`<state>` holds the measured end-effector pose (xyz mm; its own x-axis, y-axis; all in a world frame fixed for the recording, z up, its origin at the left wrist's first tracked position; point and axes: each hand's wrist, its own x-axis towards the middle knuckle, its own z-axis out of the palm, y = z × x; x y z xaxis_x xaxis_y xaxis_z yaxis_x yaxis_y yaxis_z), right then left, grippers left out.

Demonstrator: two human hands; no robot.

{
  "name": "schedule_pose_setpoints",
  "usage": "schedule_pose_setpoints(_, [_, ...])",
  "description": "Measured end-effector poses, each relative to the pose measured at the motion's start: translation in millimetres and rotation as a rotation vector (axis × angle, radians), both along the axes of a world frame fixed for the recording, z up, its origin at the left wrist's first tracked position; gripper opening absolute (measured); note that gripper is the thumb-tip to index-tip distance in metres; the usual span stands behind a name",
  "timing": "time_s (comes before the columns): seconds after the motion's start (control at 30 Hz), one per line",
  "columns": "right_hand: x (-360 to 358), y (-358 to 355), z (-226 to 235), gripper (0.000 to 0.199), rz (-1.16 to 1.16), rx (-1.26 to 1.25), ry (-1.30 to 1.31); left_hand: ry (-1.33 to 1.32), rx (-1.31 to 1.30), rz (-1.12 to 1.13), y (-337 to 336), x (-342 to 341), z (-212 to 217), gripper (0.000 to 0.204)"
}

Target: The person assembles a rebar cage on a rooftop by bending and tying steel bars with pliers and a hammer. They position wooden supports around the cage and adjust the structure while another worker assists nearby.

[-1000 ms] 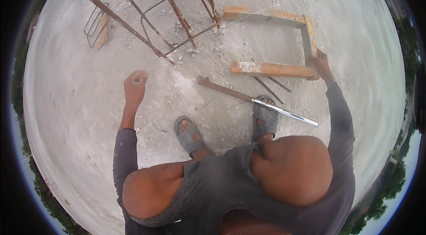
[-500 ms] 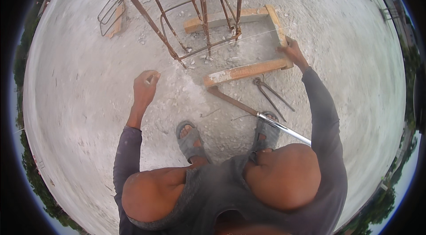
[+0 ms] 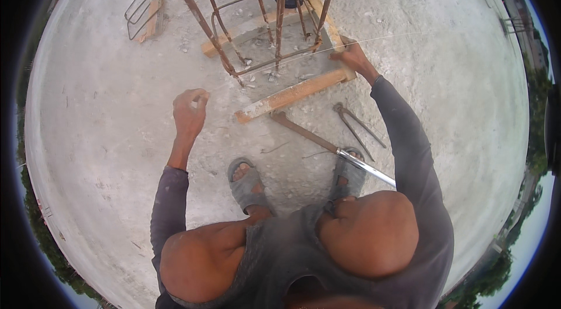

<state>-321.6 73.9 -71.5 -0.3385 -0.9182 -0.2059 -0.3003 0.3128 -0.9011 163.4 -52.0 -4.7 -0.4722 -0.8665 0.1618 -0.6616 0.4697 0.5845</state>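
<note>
While we stretch the thin string (image 3: 280, 63) across the wooden frame (image 3: 292, 94) at the foot of the rusty rebar column (image 3: 274, 23), it could sag or snag on a bar if either end slips. Our left hand (image 3: 190, 107) is closed in a fist, pinching the string; our right hand (image 3: 350, 56) presses, fingers curled, on the frame's corner.

**Rebar cage blocks the middle, slab open left**

I see bare concrete slab (image 3: 105, 134) left of my left hand (image 3: 190, 109). Rusty rebar cage (image 3: 263, 23) and wooden frame (image 3: 292, 94) crowd ahead; pincers (image 3: 356, 125) and a metal bar (image 3: 327, 148) lie near my right sandal.
</note>
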Motion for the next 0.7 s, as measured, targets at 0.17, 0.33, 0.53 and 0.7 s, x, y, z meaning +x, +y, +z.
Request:
schedule_pose_setpoints(0.17, [6.0, -0.7, 4.6, 0.058, 0.005, -0.010, -0.019, -0.130, -0.131, -0.005, 9.0, -0.8, -4.7, 0.015])
schedule_pose_setpoints(0.33, [15.5, -13.4, -2.8, 0.058, -0.019, 0.021, 0.006, -0.119, -0.438, -0.084, 40.3, 3.0, -11.4, 0.033])
schedule_pose_setpoints(0.53, [23.3, -17.3, -0.4, 0.072, -0.003, 0.172, 0.427, 0.004, 0.102, 0.095, 84.1, -5.8, -45.3, 0.075])
schedule_pose_setpoints(0.7, [36.2, 3.2, -4.8, 0.081, -0.102, 0.074, 0.490, 0.059, 0.287, 0.070, 68.1, -13.2, -69.6, 0.091])
